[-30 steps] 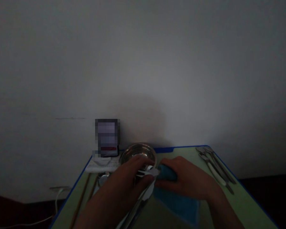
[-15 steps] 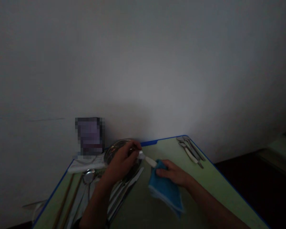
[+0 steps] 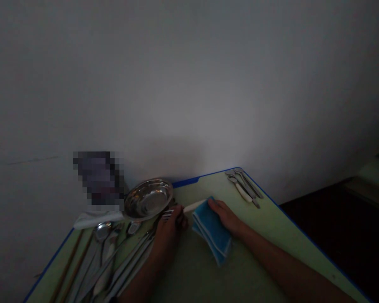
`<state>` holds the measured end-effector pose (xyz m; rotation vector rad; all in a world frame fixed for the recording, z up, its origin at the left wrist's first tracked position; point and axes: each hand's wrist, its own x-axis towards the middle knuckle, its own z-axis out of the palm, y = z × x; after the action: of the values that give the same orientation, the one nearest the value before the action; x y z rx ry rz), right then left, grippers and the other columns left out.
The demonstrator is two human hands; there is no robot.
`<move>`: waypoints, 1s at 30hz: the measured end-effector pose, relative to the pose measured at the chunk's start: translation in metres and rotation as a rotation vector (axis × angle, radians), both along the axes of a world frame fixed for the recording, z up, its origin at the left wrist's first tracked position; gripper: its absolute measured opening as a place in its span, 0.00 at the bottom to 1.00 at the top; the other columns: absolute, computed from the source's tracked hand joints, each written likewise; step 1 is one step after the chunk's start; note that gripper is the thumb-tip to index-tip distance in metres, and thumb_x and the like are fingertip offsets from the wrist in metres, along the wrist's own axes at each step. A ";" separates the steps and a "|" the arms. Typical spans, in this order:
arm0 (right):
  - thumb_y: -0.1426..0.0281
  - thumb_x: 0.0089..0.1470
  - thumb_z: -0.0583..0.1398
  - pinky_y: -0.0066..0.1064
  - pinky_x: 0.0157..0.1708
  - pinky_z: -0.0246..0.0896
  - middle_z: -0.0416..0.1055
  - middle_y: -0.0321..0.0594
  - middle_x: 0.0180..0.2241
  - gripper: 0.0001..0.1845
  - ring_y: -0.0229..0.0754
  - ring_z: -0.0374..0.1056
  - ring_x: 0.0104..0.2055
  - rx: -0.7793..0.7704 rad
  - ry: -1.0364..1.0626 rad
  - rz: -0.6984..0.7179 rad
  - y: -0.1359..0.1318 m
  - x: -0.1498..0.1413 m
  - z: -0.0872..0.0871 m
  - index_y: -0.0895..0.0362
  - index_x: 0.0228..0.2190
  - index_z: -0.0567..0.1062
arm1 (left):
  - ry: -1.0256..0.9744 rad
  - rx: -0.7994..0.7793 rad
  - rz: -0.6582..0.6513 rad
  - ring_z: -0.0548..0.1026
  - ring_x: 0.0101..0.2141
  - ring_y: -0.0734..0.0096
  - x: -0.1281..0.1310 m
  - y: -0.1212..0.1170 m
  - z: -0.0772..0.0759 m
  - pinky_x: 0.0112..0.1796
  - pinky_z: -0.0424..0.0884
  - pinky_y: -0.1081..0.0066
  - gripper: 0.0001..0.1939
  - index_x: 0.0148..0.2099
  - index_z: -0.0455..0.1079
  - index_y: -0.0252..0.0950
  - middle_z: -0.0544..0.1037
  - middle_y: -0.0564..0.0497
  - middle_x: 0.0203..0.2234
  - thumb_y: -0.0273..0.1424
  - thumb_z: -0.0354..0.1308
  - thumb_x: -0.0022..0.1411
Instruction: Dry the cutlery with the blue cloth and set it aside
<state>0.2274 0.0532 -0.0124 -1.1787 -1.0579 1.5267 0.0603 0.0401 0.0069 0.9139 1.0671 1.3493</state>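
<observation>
My left hand (image 3: 173, 225) is closed around the neck of a fork (image 3: 194, 206); its tines poke out on the left of my fingers and its white handle points right. In my right hand (image 3: 224, 216) is a blue cloth (image 3: 213, 231), pinched at its top corner, with the rest hanging down over the table. The cloth's upper edge covers the end of the fork's handle. Just behind my left hand stands a shiny metal bowl (image 3: 150, 200).
Left on the green table (image 3: 192, 277) lie chopsticks (image 3: 68, 263), a ladle-like spoon (image 3: 103, 231) and several knives and other utensils. More cutlery (image 3: 243, 189) lies at the far right corner. A blurred upright screen (image 3: 97, 174) and a white cloth (image 3: 97, 219) are at the back left.
My view has turned right. The cloth was wrapped round the fork's handle; now it hangs loosely near the handle's end. My left hand has shifted down from the bowl, keeping the fork.
</observation>
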 end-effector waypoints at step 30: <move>0.56 0.59 0.38 0.42 0.43 0.63 0.75 0.44 0.36 0.28 0.46 0.71 0.38 -0.313 0.616 -0.099 0.017 -0.009 0.013 0.57 0.46 0.67 | -0.184 -0.090 -0.106 0.60 0.09 0.79 -0.008 -0.007 -0.007 0.11 0.56 0.79 0.19 0.28 0.59 0.38 0.64 0.61 0.11 0.50 0.54 0.53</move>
<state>0.2189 0.0702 0.0010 -0.8477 -0.3564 1.8498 0.0524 0.0335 -0.0005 0.7542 0.9182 1.2617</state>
